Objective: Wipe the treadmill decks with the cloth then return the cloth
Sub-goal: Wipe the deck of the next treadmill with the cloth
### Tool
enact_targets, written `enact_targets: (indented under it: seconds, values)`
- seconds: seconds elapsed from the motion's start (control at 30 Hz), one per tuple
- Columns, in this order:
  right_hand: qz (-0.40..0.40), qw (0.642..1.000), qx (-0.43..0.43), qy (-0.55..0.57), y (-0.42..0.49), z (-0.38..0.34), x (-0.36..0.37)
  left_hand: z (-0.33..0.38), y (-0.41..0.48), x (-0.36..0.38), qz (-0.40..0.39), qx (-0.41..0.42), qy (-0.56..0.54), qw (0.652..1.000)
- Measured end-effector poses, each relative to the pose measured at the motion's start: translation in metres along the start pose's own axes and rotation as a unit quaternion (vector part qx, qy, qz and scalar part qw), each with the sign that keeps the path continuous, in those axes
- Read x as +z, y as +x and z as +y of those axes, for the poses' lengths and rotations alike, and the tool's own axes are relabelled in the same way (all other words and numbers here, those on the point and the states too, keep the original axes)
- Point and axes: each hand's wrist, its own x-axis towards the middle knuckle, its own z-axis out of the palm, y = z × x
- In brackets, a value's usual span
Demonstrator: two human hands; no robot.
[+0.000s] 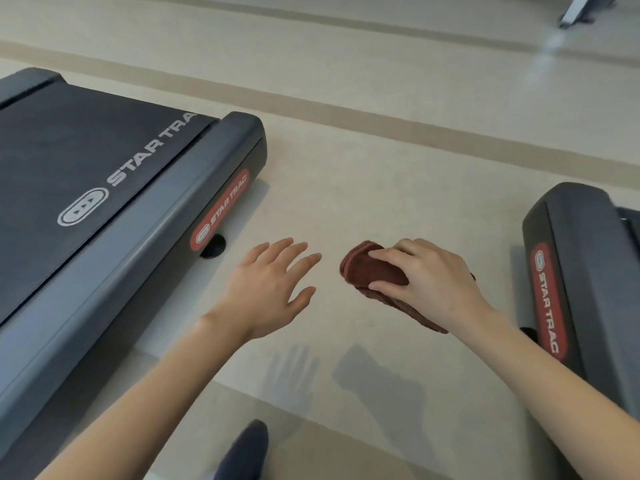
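Observation:
A folded dark red cloth [367, 270] is gripped in my right hand [429, 275], held in the air above the pale floor between two treadmills. My left hand [273, 285] hovers just left of it, fingers spread, holding nothing. The left treadmill deck [69, 157] has a black belt with white STAR TRAC lettering and a grey side rail bearing a red label. Only the rear corner of the right treadmill [575, 258] shows at the right edge, also with a red label.
Beige floor [363, 161] with darker stripes runs between and beyond the treadmills. A dark shoe [247, 452] shows at the bottom centre. A metal leg of other equipment [581, 10] stands at the top right.

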Motion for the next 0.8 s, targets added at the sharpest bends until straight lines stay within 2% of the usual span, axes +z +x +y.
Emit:
enact_targets:
  seconds: [0.13,0.27,0.5,0.8]
  values:
    - [0.013,0.998,0.058,0.014,0.019,0.017,-0.034,-0.003,0.049,-0.029,-0.027,0.029,-0.003,0.999]
    - [0.008,0.996,0.093,0.007,0.026,0.019,-0.108,0.003,0.079,-0.098,-0.041,0.053,-0.003,0.998]
    - [0.013,0.984,0.177,0.016,0.004,0.002,-0.295,0.03,0.097,-0.275,-0.035,0.096,-0.05,0.993]
    - [0.046,0.963,0.266,0.026,-0.043,-0.053,-0.557,0.062,0.08,-0.537,-0.015,0.196,-0.064,0.978]
